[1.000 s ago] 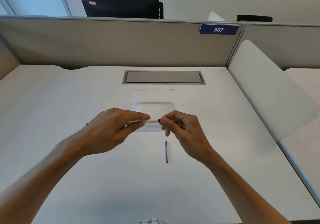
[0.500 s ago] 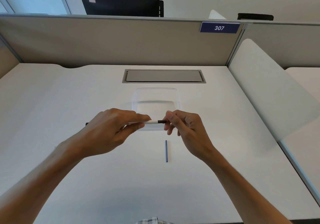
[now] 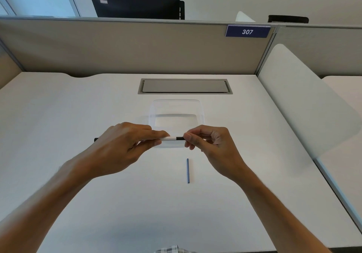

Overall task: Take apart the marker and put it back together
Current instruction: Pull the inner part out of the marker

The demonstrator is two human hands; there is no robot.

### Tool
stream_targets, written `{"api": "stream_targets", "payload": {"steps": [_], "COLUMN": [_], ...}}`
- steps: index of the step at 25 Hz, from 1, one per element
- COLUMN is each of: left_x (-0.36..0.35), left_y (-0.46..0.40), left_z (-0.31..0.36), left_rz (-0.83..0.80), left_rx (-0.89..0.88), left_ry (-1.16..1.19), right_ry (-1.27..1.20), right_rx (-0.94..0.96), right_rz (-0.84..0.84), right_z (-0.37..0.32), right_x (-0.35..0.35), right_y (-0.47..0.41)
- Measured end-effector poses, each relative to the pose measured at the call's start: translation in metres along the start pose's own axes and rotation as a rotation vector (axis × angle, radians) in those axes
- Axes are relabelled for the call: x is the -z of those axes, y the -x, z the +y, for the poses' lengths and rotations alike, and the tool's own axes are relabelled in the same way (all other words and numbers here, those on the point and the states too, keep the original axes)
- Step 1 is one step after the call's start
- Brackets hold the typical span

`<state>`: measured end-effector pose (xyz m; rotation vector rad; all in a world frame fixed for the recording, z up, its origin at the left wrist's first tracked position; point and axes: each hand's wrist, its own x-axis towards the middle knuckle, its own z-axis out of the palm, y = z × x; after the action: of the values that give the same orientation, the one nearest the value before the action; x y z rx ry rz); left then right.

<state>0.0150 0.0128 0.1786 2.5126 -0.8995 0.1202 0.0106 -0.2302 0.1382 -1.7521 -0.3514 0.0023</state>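
Marker (image 3: 172,138) job, biggest to smallest. White desk (image 3: 82,127) fills most of the view w/ a grey divider wall (image 3: 127,47) along the back, blue "307" tag (image 3: 247,31) on its top right edge, dark monitor (image 3: 137,6) behind it. Grey cable hatch (image 3: 185,86) is set into the desk near the wall. Clear plastic tray (image 3: 176,104) sits just in front of the hatch, dead centre.

Your left hand (image 3: 125,145) has fingers and thumb curled round the marker's white body, gripping it. Black end pokes out past the left side of that hand. Marker is held level, above the desk, in front of the tray's near edge, running left-right between both hands.

Your right hand (image 3: 209,141) pinches the black section at the marker's right end w/ thumb and index; other fingers curled in. Can't tell if that black piece is seated or partly pulled out.

Thin blue rod (image 3: 187,170) lies flat on the desk below the hands, lengthwise toward you, apart from both hands and the tray.
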Motion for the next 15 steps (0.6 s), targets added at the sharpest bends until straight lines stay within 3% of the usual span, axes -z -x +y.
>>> {"api": "stream_targets", "payload": {"steps": [15], "left_x": [0.0003], "left_y": [0.0022], "left_z": [0.0012], "left_rz": [0.005], "left_rx": [0.003], "left_ry": [-0.032], "right_ry": [0.088], "right_rx": [-0.011], "right_rz": [-0.050], "right_z": [-0.0004], "right_x": [0.0032], "right_y": [0.0019]}}
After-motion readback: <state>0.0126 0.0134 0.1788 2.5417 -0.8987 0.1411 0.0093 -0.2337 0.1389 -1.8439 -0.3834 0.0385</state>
